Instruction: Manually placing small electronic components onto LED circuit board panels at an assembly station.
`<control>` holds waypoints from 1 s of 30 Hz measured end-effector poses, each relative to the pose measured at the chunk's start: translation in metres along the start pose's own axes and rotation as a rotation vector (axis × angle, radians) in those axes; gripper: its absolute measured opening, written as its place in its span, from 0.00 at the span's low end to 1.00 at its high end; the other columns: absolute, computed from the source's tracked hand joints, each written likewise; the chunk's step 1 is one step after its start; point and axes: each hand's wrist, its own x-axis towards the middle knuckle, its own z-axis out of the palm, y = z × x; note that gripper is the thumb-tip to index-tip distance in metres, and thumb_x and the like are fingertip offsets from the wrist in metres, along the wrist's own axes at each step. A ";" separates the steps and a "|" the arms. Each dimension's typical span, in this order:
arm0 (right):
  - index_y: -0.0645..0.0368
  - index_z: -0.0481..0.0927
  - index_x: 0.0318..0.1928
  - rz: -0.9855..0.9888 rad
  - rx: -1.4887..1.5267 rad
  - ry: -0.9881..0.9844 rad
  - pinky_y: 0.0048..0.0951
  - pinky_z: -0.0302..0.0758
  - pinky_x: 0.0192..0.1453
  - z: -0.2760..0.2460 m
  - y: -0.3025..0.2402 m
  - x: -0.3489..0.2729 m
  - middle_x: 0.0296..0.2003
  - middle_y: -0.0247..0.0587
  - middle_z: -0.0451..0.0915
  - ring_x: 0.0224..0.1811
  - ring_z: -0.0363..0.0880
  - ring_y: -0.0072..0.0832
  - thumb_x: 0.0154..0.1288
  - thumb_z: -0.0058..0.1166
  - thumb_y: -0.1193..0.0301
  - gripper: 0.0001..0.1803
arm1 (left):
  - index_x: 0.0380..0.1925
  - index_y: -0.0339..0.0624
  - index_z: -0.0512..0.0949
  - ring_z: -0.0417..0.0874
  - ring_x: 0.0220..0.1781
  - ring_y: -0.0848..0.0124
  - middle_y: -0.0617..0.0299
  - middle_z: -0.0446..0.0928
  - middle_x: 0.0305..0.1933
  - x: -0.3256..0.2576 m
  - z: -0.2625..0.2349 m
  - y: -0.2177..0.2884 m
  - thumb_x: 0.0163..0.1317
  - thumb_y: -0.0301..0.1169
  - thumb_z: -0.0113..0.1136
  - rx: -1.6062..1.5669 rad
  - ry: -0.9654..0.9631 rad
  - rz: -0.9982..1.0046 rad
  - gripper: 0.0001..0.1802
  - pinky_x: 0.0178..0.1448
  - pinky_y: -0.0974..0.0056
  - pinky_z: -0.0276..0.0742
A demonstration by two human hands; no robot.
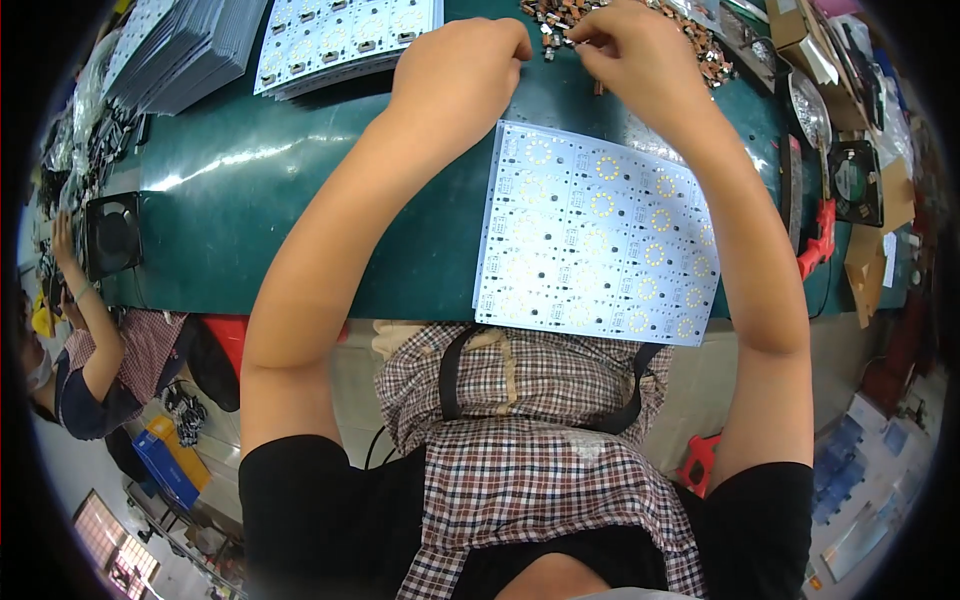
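Observation:
A white circuit board sheet (590, 235) with rings of yellow pads and small black parts lies in front of me at the table's near edge. Beyond its far left corner is my left hand (462, 70), fingers curled together; whatever they hold, if anything, is hidden. My right hand (645, 55) reaches over the left part of a heap of small brown and metal components (712, 62). Its thumb and fingertips are pinched, and what sits between them is too small to name. Beside my left hand stands a stack of board sheets (335, 45) with small components along its rows.
A taller stack of board sheets (205, 60) stands at the far left of the green table (230, 225). Small black fans (113, 235) sit at the left edge. On the right are a red-handled tool (820, 240), another fan (856, 182) and cardboard boxes. A co-worker's arm (95, 325) shows at left.

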 end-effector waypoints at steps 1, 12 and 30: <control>0.60 0.87 0.35 0.073 0.097 -0.001 0.44 0.82 0.44 -0.011 -0.003 -0.001 0.32 0.51 0.84 0.38 0.85 0.49 0.59 0.59 0.72 0.07 | 0.44 0.45 0.85 0.88 0.43 0.56 0.59 0.87 0.42 0.006 -0.002 0.007 0.67 0.34 0.64 -0.004 -0.003 0.002 0.09 0.48 0.55 0.83; 0.66 0.84 0.51 0.657 1.390 -0.122 0.27 0.87 0.52 -0.073 0.039 -0.106 0.44 0.48 0.89 0.46 0.90 0.31 0.71 0.63 0.74 0.12 | 0.41 0.50 0.86 0.86 0.40 0.57 0.62 0.83 0.39 0.021 0.024 -0.009 0.66 0.35 0.66 0.084 0.092 0.200 0.06 0.41 0.55 0.81; 0.70 0.87 0.50 0.673 0.593 0.002 0.24 0.86 0.48 -0.086 0.014 -0.156 0.38 0.44 0.89 0.40 0.90 0.26 0.66 0.65 0.81 0.12 | 0.43 0.35 0.86 0.89 0.41 0.76 0.61 0.88 0.38 -0.046 -0.022 0.038 0.62 0.25 0.70 -0.796 -0.198 -0.186 0.10 0.47 0.72 0.84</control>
